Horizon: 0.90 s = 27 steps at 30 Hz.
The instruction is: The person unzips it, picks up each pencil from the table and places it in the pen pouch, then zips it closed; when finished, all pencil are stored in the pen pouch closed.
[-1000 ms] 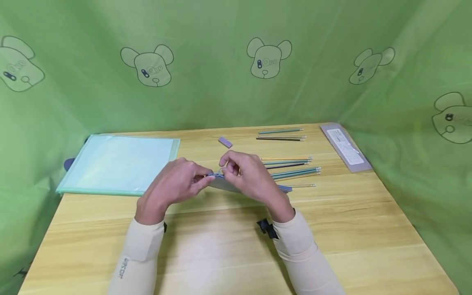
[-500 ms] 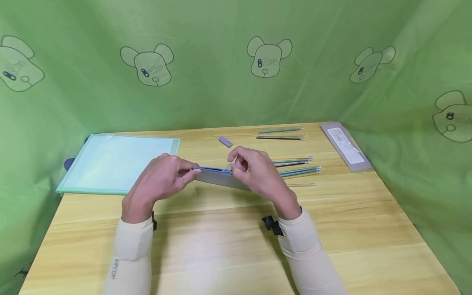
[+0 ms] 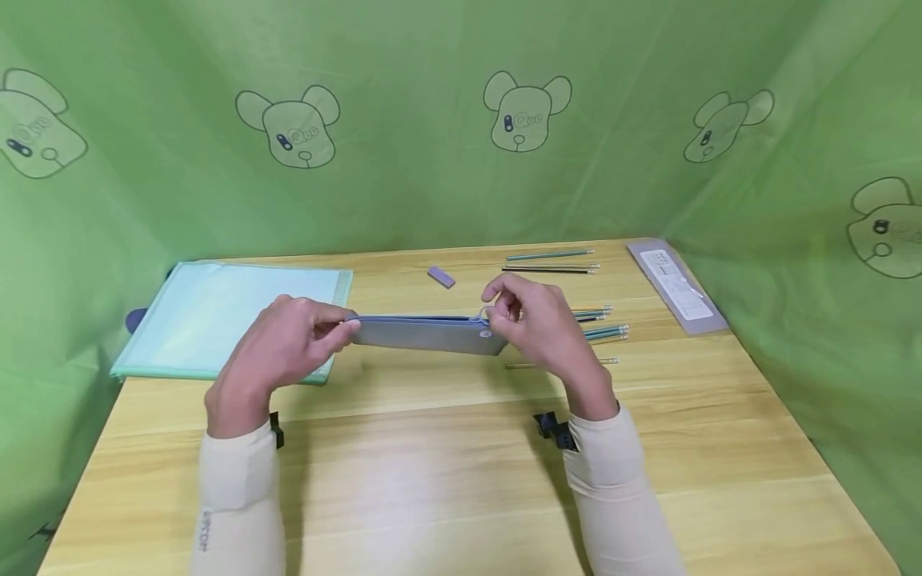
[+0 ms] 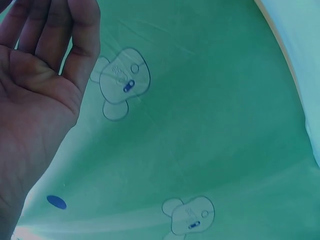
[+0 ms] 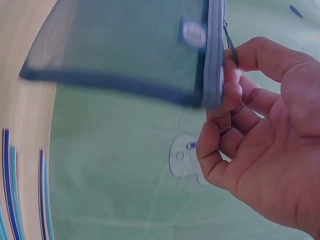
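Note:
A thin grey mesh zip pouch (image 3: 425,336) with blue edging is held above the table, zip side up. My left hand (image 3: 284,344) pinches its left top corner. At the other end, my right hand (image 3: 536,324) pinches the looped zip pull (image 5: 230,42); the slider sits near the right end. A narrow dark gap runs along the zip to the left of it. In the right wrist view the pouch's blurred lower part and a small round label (image 5: 193,34) show. The left wrist view has only the left hand (image 4: 40,100), with its fingertips cut off.
Several pencils (image 3: 607,331) lie behind the right hand, with more pencils (image 3: 550,256) farther back. A purple eraser (image 3: 441,277) lies at back centre. A pale blue folder (image 3: 216,312) is on the left, a grey labelled packet (image 3: 677,288) on the right.
My hands have moved apart, left hand leftward and right hand rightward. The zip slider has travelled along the pouch to its right end, and more of the pouch shows between the hands.

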Each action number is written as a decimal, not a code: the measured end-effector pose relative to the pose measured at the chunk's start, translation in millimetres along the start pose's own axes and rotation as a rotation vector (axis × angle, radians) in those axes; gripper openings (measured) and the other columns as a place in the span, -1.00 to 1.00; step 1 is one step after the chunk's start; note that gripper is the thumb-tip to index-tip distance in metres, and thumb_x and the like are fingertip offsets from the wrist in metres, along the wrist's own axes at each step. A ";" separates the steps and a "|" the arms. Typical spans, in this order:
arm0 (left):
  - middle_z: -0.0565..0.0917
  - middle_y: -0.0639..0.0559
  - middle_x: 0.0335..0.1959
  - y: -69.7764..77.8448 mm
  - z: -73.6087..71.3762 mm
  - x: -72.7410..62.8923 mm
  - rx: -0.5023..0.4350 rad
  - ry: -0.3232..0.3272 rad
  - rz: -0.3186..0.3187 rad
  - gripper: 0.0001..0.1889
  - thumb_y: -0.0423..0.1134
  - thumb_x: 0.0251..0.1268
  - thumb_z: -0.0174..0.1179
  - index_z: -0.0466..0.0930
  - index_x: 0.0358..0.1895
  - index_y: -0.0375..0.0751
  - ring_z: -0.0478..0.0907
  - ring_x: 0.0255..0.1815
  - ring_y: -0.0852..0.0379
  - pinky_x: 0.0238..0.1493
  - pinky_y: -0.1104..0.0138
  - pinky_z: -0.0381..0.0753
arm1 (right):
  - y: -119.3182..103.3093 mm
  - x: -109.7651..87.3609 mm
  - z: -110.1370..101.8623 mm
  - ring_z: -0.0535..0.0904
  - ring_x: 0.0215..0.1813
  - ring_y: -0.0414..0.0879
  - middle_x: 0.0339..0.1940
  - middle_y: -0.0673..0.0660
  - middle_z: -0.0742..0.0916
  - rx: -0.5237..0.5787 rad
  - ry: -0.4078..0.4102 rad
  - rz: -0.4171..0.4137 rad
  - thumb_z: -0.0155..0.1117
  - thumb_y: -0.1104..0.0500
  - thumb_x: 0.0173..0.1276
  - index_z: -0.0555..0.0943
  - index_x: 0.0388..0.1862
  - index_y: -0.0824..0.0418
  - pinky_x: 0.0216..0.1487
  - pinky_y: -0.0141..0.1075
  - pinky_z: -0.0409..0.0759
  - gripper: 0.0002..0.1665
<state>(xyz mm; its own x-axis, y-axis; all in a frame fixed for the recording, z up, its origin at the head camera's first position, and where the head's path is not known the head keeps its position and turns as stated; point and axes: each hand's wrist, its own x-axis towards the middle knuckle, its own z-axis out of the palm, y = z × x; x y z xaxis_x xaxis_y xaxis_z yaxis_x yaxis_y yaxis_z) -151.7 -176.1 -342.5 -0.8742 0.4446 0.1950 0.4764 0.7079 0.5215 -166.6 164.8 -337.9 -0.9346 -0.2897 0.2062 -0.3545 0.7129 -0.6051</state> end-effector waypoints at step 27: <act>0.64 0.20 -0.56 -5.0 -9.8 -8.5 -0.050 0.001 -0.024 -0.84 -0.19 0.56 0.31 0.89 -0.14 -0.07 0.32 -0.57 0.32 -0.50 0.41 0.34 | 23.8 -7.9 -26.1 0.67 -0.16 -0.09 -0.24 0.08 0.79 -0.051 -0.226 -0.069 0.27 0.37 0.50 0.72 -0.08 0.24 -0.07 -0.20 0.71 -0.86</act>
<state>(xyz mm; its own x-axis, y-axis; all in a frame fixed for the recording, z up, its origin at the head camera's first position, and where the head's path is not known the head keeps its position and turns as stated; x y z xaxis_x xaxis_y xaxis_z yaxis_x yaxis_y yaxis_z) -147.6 -188.8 -338.6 -0.8853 0.4273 0.1832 0.4502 0.6896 0.5672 -168.4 200.7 -333.9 -0.8801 -0.4704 0.0650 -0.4238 0.7162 -0.5545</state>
